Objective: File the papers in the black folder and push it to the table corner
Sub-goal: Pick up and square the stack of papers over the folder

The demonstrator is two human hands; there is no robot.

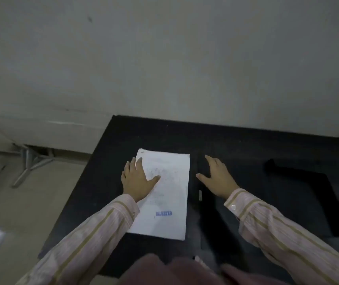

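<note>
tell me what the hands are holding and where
Nothing is gripped. The left hand lies flat on the upper left part of the white sheet of paper; the right hand lies flat on the dark surface beside it.

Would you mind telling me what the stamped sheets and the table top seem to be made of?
Stamped sheets: thin white paper, matte, with faint print, a blue ink stamp and slightly curled corners. Table top: a hard, dark, dull surface, maybe laminate or stone; the dim light leaves it open.

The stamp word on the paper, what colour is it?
Blue. The stamp sits low on the white paper, clear in the head view.
</note>
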